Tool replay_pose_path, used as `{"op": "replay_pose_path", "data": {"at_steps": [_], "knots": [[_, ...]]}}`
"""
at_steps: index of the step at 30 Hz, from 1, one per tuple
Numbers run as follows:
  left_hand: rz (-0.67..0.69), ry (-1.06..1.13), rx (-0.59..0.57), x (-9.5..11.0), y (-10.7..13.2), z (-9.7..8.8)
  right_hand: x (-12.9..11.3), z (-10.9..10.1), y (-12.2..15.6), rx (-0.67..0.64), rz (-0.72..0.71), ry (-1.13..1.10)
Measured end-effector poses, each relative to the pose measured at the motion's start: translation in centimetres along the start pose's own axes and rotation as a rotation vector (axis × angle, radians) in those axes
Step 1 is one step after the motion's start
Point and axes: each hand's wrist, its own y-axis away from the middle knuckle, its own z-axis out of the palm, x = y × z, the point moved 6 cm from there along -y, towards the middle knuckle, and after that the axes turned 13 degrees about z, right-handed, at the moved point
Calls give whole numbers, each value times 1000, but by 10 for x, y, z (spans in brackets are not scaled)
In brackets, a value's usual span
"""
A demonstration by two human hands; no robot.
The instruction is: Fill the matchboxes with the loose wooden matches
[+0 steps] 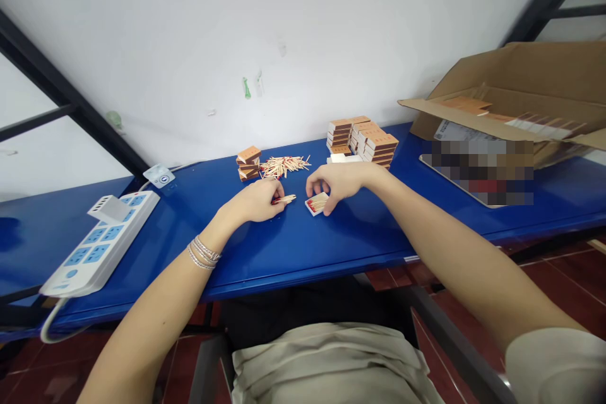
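Observation:
My left hand (258,200) rests on the blue table (303,240) with its fingers pinched on a small bunch of matches (285,199). My right hand (335,184) curls around an open matchbox tray (317,204) with red-tipped matches lying in it. Just behind my hands is a loose pile of matches (284,165). A short stack of orange matchboxes (249,163) stands to the left of that pile. Silver bracelets circle my left wrist.
A larger stack of matchboxes (364,139) stands at the back, right of centre. An open cardboard box (511,113) fills the right end. A white power strip (101,241) with a plugged adapter lies at the left. A white wall rises behind the table.

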Motion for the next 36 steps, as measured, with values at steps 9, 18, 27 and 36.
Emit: {"op": "replay_pose_path", "data": {"at_steps": [9,18,27,36], "knots": [[-19,60,3,-11,0,3,-41,23,-3,-44,-222,-196],[52,66,31,0,-4,1,-14,4,-22,397,-56,-241],[92,2,53,8,-7,-3,-9,16,-38,336,-56,-256],[85,17,55,10,-6,-4,-13,13,-32,303,-43,-227]]}}
